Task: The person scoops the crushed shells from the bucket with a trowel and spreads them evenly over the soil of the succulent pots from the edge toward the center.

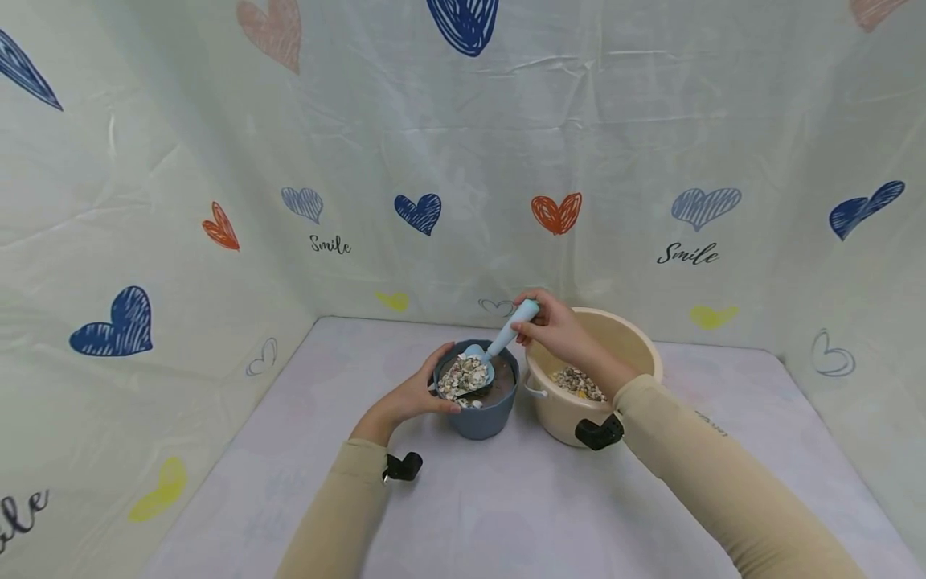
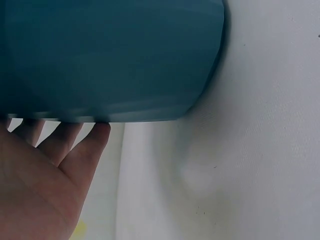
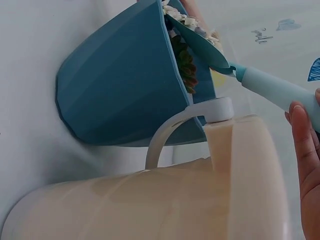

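Note:
My right hand [image 1: 555, 328] grips the pale blue handle of a small garden trowel [image 1: 512, 330]. Its blade is heaped with mixed light pebbles [image 1: 461, 376] and tilts down over a blue-grey flowerpot [image 1: 479, 424]. Brown soil fills the pot, with a few white pebbles near the front rim. In the right wrist view a green and reddish succulent [image 3: 186, 67] shows inside the rim, under the blade. My left hand [image 1: 414, 396] holds the pot's left side, thumb at the front rim and fingers round the far side. The left wrist view shows those fingertips against the pot wall.
Close to the pot's right stands a cream bucket [image 1: 644, 347] with more pebbles [image 1: 579, 384] inside, partly hidden by my right forearm. Its handle [image 3: 165, 131] faces the pot. A pale cloth [image 1: 463, 515] covers the table, and a heart-printed curtain [image 1: 485, 145] hangs behind.

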`<state>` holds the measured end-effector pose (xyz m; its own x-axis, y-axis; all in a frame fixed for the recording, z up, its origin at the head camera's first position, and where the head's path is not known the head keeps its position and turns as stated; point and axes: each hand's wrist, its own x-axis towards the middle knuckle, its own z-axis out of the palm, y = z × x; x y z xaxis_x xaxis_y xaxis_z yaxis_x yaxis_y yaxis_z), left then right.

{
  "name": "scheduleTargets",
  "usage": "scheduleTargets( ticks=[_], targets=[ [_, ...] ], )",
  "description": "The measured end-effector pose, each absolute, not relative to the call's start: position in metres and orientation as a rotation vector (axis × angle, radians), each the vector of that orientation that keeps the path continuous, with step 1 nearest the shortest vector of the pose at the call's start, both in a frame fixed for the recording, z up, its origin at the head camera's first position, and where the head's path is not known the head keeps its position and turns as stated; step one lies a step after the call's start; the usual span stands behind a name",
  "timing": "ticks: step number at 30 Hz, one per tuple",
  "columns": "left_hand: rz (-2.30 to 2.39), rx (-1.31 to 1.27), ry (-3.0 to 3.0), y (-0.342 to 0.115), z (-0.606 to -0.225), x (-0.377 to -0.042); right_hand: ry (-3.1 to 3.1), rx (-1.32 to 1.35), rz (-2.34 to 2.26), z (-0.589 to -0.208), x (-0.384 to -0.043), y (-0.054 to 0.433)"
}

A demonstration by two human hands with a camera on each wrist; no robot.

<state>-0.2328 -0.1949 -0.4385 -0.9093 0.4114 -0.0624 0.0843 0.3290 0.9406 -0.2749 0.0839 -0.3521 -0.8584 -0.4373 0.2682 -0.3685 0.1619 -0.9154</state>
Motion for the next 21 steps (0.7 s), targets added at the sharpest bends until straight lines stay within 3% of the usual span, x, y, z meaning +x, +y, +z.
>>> scheduleTargets(
  ticks=[21],
  targets=[
    [1.670, 0.396, 2.358, -0.187, -0.444, -0.222, 2.352, -0.822, -1.792, -0.345, -0.277, 0.079]
  ],
)
